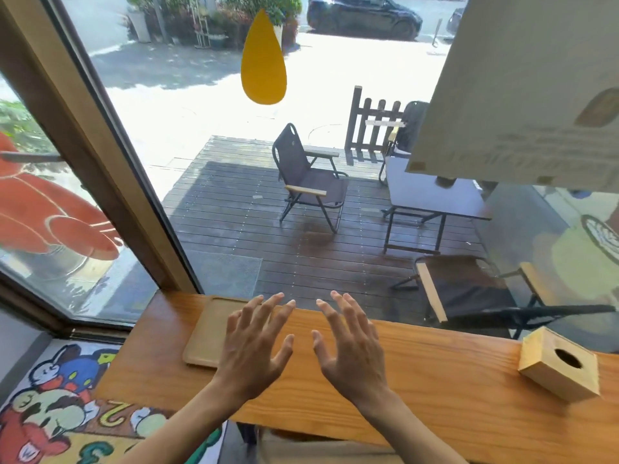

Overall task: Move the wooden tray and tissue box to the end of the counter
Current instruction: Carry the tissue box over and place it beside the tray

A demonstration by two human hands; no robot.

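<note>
Both hands, left (249,343) and right (351,346), are hovering wide open and empty over the counter (418,380); the tray (207,333) is lying left of them, the tissue box (559,363) far right.

My left hand (251,349) and right hand (351,346) are bare, without rings, watch or gloves. Both forearms are bare too, no sleeve reaching into view. My nails are short and unpainted. Below, I wear light beige trousers (318,450).
</note>
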